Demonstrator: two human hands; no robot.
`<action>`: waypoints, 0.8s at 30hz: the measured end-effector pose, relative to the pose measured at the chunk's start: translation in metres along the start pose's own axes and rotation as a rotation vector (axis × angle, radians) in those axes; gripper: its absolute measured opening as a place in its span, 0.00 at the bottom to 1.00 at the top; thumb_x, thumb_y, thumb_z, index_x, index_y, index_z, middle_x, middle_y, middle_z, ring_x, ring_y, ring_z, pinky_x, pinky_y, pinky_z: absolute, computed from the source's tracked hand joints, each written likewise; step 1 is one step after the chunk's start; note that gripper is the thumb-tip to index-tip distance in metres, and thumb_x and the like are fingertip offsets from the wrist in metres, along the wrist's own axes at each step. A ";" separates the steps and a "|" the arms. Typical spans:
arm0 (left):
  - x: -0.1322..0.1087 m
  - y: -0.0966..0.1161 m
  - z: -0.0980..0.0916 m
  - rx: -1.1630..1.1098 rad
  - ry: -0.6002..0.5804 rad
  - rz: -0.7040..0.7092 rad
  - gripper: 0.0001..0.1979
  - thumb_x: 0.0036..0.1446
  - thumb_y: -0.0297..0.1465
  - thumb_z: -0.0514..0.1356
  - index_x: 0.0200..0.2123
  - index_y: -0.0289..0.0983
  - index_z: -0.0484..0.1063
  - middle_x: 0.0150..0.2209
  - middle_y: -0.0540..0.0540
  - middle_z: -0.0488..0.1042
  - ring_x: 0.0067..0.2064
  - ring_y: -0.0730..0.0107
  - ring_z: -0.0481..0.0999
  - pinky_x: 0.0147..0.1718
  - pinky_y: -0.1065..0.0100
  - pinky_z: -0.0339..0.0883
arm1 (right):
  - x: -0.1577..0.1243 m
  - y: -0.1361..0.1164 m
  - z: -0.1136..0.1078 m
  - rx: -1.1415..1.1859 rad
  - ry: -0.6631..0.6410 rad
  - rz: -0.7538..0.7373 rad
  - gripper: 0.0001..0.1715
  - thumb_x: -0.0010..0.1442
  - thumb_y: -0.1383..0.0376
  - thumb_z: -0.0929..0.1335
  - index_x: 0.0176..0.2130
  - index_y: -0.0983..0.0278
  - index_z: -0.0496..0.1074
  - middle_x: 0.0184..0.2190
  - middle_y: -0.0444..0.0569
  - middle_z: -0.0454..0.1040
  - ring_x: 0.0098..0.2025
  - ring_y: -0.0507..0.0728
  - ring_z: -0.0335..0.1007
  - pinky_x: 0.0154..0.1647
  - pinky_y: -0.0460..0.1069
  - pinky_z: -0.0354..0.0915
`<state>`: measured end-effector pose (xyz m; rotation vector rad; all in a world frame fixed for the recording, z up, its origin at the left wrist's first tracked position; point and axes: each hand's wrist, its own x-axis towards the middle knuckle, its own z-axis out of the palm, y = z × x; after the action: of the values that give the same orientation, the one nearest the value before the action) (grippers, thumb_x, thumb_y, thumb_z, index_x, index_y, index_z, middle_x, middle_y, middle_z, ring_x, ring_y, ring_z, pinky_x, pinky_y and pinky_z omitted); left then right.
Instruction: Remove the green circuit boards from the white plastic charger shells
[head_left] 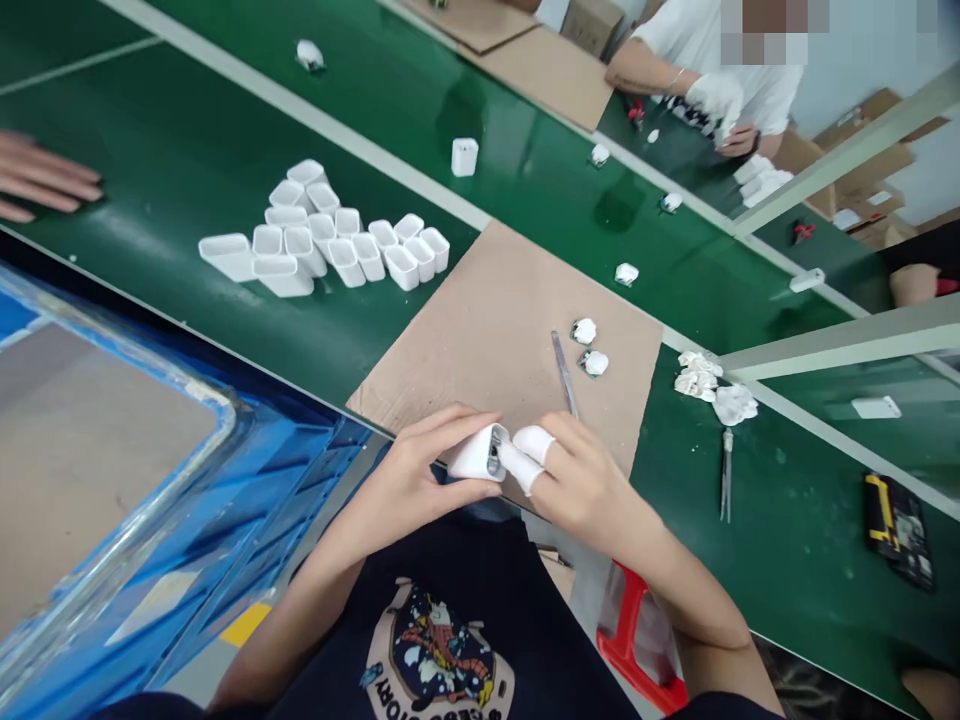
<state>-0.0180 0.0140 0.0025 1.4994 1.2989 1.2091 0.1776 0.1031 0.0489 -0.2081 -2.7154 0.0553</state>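
My left hand grips a white, rounded-edged plastic casing between thumb and fingers. Its mouth is turned toward my right hand, probably to give those fingers a straight way in. The right hand is bent inward, two fingers wearing white covers, their tips at the mouth; whether they pinch anything I cannot tell.

Just ahead of the right hand, a slim silver metal tool lies on a flat brown cardboard sheet, which likely guards the dark green table. Beyond the tool sit two white, green-edged lumps, presumably kept close for reach. Ahead and left of my left hand, white open-topped plastic casings are clustered, mouths up, which should make them easy to grasp.
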 end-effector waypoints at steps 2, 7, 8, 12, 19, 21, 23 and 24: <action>0.005 -0.011 0.004 -0.012 0.095 -0.097 0.23 0.55 0.35 0.70 0.55 0.41 0.75 0.47 0.44 0.77 0.48 0.61 0.79 0.48 0.63 0.74 | 0.002 0.005 0.006 -0.013 -0.037 0.059 0.14 0.67 0.73 0.64 0.30 0.64 0.72 0.28 0.50 0.69 0.35 0.59 0.64 0.36 0.54 0.67; 0.021 -0.028 0.012 -0.138 0.188 -0.201 0.29 0.52 0.35 0.69 0.57 0.40 0.70 0.50 0.42 0.78 0.53 0.58 0.79 0.52 0.59 0.75 | 0.005 0.029 0.008 0.492 -0.050 0.452 0.26 0.65 0.55 0.71 0.58 0.62 0.67 0.51 0.56 0.73 0.54 0.61 0.72 0.54 0.57 0.72; 0.024 -0.030 0.015 -0.135 0.189 -0.194 0.31 0.51 0.34 0.69 0.58 0.40 0.68 0.49 0.42 0.78 0.52 0.58 0.80 0.52 0.59 0.76 | 0.005 0.031 0.009 0.593 -0.051 0.500 0.31 0.63 0.53 0.72 0.61 0.60 0.66 0.53 0.56 0.73 0.57 0.62 0.71 0.56 0.58 0.70; 0.039 -0.041 0.030 -0.096 0.214 -0.120 0.36 0.50 0.32 0.68 0.61 0.39 0.60 0.46 0.43 0.79 0.49 0.60 0.82 0.50 0.59 0.78 | 0.006 0.035 0.022 0.745 -0.043 0.572 0.31 0.61 0.49 0.73 0.58 0.57 0.69 0.52 0.53 0.75 0.51 0.59 0.75 0.54 0.55 0.72; 0.065 -0.069 -0.031 0.516 0.319 0.069 0.16 0.59 0.39 0.61 0.49 0.43 0.74 0.48 0.42 0.79 0.48 0.51 0.81 0.47 0.51 0.78 | -0.025 0.145 -0.001 0.178 -0.035 0.968 0.21 0.66 0.51 0.68 0.53 0.60 0.71 0.42 0.49 0.78 0.43 0.57 0.77 0.48 0.53 0.72; 0.067 -0.075 -0.070 0.764 0.503 0.102 0.17 0.62 0.45 0.57 0.47 0.42 0.74 0.41 0.41 0.78 0.42 0.47 0.79 0.41 0.47 0.76 | -0.045 0.202 -0.025 -0.009 -0.033 1.145 0.20 0.67 0.53 0.67 0.50 0.63 0.72 0.44 0.51 0.76 0.45 0.59 0.75 0.48 0.56 0.72; 0.067 -0.081 -0.104 0.961 0.578 0.088 0.17 0.63 0.45 0.54 0.47 0.43 0.72 0.38 0.40 0.75 0.40 0.44 0.77 0.39 0.44 0.74 | -0.066 0.251 -0.044 -0.149 -0.097 1.290 0.19 0.68 0.54 0.68 0.50 0.66 0.72 0.46 0.51 0.75 0.44 0.57 0.75 0.47 0.56 0.72; 0.067 -0.086 -0.116 1.036 0.587 0.077 0.17 0.64 0.45 0.51 0.48 0.44 0.71 0.37 0.40 0.73 0.40 0.42 0.76 0.38 0.43 0.72 | -0.076 0.270 -0.050 -0.198 -0.140 1.341 0.19 0.68 0.55 0.69 0.50 0.66 0.72 0.47 0.51 0.75 0.44 0.57 0.74 0.46 0.56 0.73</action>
<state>-0.1495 0.0910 -0.0429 1.9415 2.5381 1.0990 0.3037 0.3588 0.0447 -2.0356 -2.1740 0.1777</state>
